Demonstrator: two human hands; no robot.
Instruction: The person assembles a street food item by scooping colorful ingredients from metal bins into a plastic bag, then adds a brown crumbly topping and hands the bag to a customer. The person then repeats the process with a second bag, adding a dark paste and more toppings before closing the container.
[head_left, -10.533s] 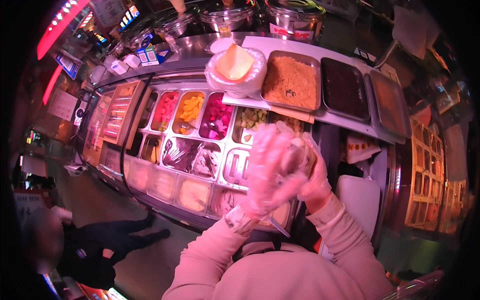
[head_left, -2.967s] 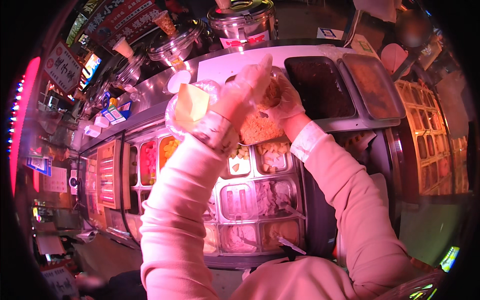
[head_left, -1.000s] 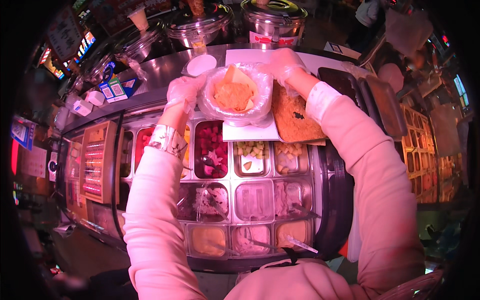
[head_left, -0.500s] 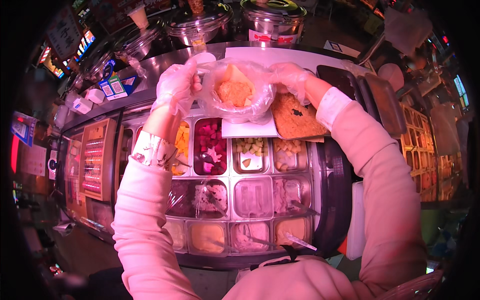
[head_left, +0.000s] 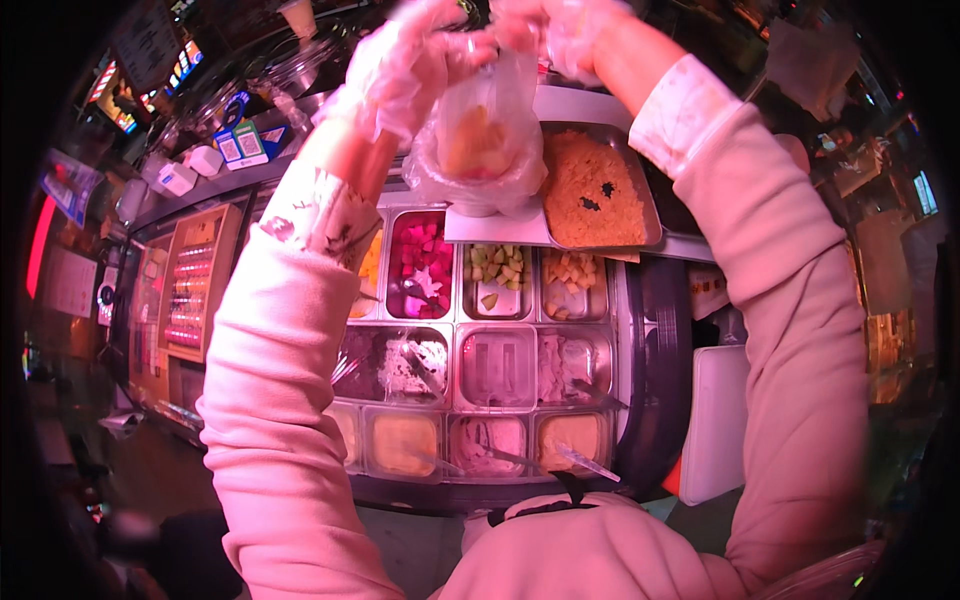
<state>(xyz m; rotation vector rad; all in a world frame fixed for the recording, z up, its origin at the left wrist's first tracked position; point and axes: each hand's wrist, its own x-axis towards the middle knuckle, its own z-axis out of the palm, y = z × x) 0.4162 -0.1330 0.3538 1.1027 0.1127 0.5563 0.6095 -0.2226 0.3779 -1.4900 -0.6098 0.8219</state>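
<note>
A clear plastic bag (head_left: 490,95) with orange-brown food in its lower part stands on a white board (head_left: 497,230). Its lower folds spread around a round base, partly hidden by the film. My left hand (head_left: 405,75), in a thin clear glove, grips the bag's gathered top from the left, its fingers bent. My right hand (head_left: 565,35), gloved too, has its fingers closed on the top edge from the other side, near the picture's upper rim. Beside the bag lies a metal tray (head_left: 590,190) of orange-brown crumbly food with two dark spots.
Below are metal pans with magenta cubes (head_left: 418,270), green cubes (head_left: 497,270), pale orange cubes (head_left: 575,275) and creamy spreads (head_left: 403,443), some with spoons. A wooden rack (head_left: 197,285) stands left, code stands (head_left: 240,143) behind it, a white lidded box (head_left: 715,425) right.
Both hands have risen toward the upper edge and come closer together, drawing the bag's opening up into a narrow neck. The food, open to view before, now shows through the film.
</note>
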